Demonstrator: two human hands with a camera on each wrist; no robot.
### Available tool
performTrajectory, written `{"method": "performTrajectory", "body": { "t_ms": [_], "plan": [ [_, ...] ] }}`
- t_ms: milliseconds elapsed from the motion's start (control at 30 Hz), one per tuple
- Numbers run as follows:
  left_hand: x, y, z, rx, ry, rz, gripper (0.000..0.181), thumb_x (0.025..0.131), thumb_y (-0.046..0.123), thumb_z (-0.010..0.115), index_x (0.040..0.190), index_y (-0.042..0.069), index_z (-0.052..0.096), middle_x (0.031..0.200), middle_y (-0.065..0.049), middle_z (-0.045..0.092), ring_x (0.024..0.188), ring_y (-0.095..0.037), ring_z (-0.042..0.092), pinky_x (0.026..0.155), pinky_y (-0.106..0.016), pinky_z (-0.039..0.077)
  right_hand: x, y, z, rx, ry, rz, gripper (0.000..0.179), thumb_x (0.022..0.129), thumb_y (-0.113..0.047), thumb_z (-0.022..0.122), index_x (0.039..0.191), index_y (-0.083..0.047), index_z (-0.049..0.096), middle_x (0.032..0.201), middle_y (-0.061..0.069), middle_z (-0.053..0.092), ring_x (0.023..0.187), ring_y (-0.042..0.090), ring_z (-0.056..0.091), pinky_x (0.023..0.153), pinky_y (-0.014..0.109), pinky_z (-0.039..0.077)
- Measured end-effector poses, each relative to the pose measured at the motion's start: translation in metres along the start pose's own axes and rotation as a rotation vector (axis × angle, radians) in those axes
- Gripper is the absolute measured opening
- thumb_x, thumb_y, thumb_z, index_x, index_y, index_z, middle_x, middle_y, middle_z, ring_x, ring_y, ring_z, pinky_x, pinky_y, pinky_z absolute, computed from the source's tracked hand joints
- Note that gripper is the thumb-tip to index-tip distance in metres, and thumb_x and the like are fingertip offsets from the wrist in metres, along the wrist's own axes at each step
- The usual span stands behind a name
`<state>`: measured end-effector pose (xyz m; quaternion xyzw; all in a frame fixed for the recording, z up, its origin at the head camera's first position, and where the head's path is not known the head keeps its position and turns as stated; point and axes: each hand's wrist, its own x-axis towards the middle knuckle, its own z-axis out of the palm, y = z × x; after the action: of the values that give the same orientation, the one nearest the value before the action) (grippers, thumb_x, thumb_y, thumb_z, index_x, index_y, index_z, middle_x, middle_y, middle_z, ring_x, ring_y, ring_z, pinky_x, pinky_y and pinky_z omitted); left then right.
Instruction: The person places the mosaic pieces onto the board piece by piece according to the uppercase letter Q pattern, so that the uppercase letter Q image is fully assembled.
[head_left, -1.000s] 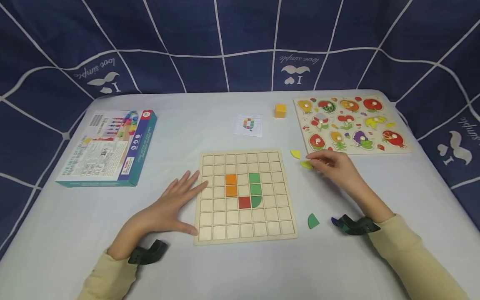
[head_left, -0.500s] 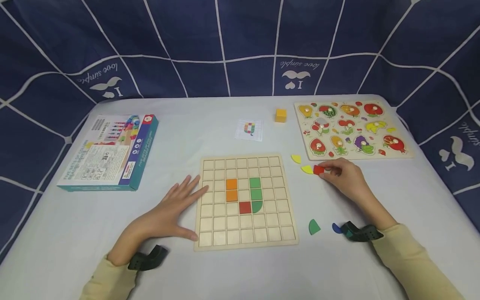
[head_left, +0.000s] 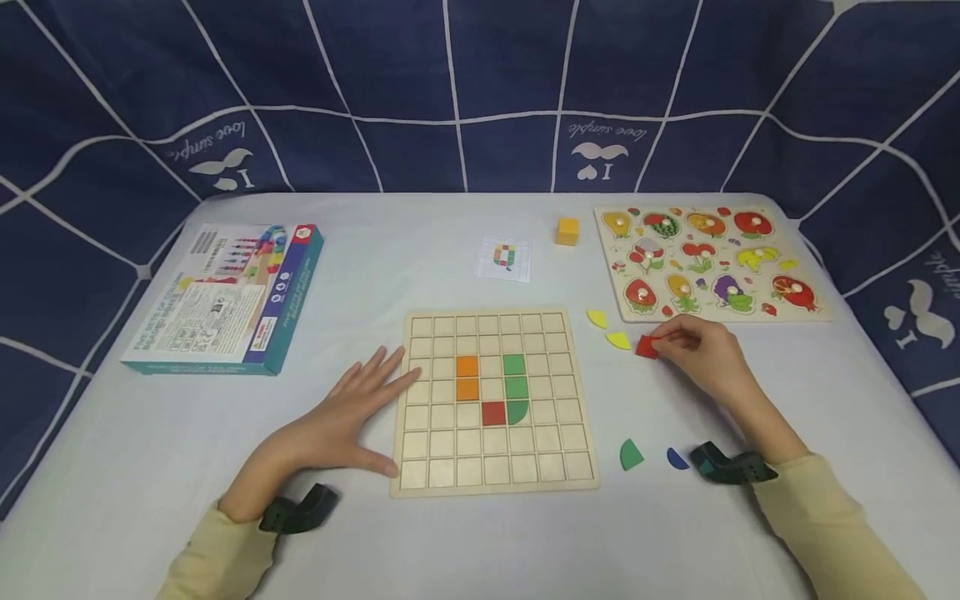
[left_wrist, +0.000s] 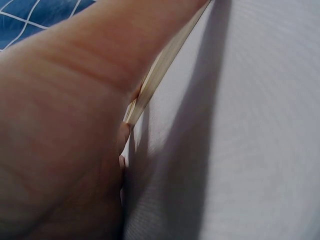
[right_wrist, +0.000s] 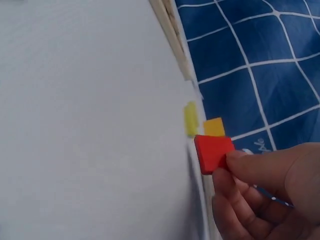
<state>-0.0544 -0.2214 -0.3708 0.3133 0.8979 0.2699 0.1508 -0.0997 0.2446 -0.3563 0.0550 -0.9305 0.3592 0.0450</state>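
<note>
Within right hand (head_left: 705,358), one red tile (right_wrist: 212,154)

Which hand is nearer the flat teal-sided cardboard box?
Left. The left hand is right of the box, towards the person; the right hand is farther right, past the pale wooden grid board.

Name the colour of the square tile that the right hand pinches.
The square tile is red, clearest in the right wrist view.

long pale yellow sleeves (head_left: 221,552), a curved black device (head_left: 288,517) on each wrist
</note>
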Motion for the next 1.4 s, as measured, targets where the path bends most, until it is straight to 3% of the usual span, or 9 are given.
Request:
{"method": "performTrajectory", "body": {
  "t_ms": [100,233,433,567,800,1067,1233,1400],
  "plan": [
    [0.001,-0.001,0.0,0.001,0.004,0.005,0.117,0.058,0.065,0.076,0.15,0.017,0.021,0.156,-0.009,0.001,0.139,-0.029,-0.009,0.107,-0.051,-0.004,0.003,-0.011,-0.002,0.085,-0.023,-0.005,0.009,0.085,-0.005,0.068,0.093,0.0,0.066,0.086,0.012,0.066,0.068,0.019,0.061,0.058,0.017,0.05],
    [-0.001,-0.001,0.003,-0.004,0.007,0.001,0.117,0.057,0.066,0.075,0.15,0.019,0.022,0.156,-0.009,0.001,0.139,-0.029,-0.009,0.107,-0.051,-0.004,0.013,-0.04,0.008,0.217,-0.102,-0.054,0.011,0.086,-0.003,0.067,0.096,0.003,0.066,0.09,0.014,0.066,0.073,0.023,0.065,0.062,0.025,0.054],
    [-0.004,0.001,0.008,-0.026,0.007,-0.005,0.117,0.057,0.065,0.075,0.15,0.017,0.023,0.156,-0.01,0.002,0.139,-0.031,-0.007,0.108,-0.051,-0.003,0.034,-0.09,0.054,0.361,-0.296,-0.115,0.008,0.086,0.003,0.064,0.093,0.003,0.066,0.083,0.011,0.067,0.074,0.028,0.067,0.065,0.039,0.054],
    [-0.004,0.002,0.009,-0.017,0.001,-0.009,0.117,0.057,0.065,0.075,0.15,0.017,0.023,0.156,-0.01,0.002,0.139,-0.03,-0.008,0.108,-0.051,-0.003,0.047,-0.106,0.084,0.397,-0.38,-0.16,0.006,0.086,0.002,0.064,0.091,0.001,0.067,0.079,0.008,0.065,0.071,0.026,0.066,0.065,0.033,0.054],
    [-0.002,0.002,0.007,-0.008,-0.002,-0.012,0.117,0.057,0.066,0.074,0.15,0.019,0.022,0.156,-0.008,0.001,0.139,-0.029,-0.008,0.108,-0.05,-0.003,0.06,-0.112,0.107,0.333,-0.432,-0.18,0.005,0.086,0.001,0.065,0.088,-0.003,0.068,0.074,0.004,0.065,0.065,0.016,0.065,0.062,0.028,0.053],
    [-0.001,0.003,0.004,0.002,-0.003,-0.008,0.117,0.057,0.066,0.074,0.15,0.018,0.022,0.156,-0.008,0.0,0.139,-0.028,-0.009,0.108,-0.05,-0.004,0.059,-0.117,0.107,0.133,-0.401,-0.278,0.005,0.085,-0.004,0.068,0.085,-0.007,0.071,0.076,-0.003,0.065,0.069,0.012,0.058,0.066,0.028,0.048],
    [-0.001,0.002,0.002,0.011,0.002,-0.008,0.117,0.057,0.067,0.074,0.15,0.018,0.022,0.156,-0.008,0.0,0.139,-0.028,-0.009,0.108,-0.05,-0.004,0.058,-0.119,0.107,0.085,-0.366,-0.317,0.005,0.084,-0.005,0.069,0.085,-0.007,0.074,0.082,-0.002,0.064,0.077,0.014,0.055,0.071,0.03,0.046],
    [-0.001,0.002,0.002,0.007,-0.002,-0.02,0.118,0.057,0.067,0.075,0.15,0.018,0.022,0.156,-0.008,0.0,0.139,-0.027,-0.01,0.108,-0.05,-0.004,0.059,-0.119,0.107,0.075,-0.411,-0.329,0.007,0.085,-0.006,0.069,0.088,-0.007,0.075,0.082,-0.002,0.064,0.076,0.014,0.054,0.069,0.03,0.045]
  ]
}}
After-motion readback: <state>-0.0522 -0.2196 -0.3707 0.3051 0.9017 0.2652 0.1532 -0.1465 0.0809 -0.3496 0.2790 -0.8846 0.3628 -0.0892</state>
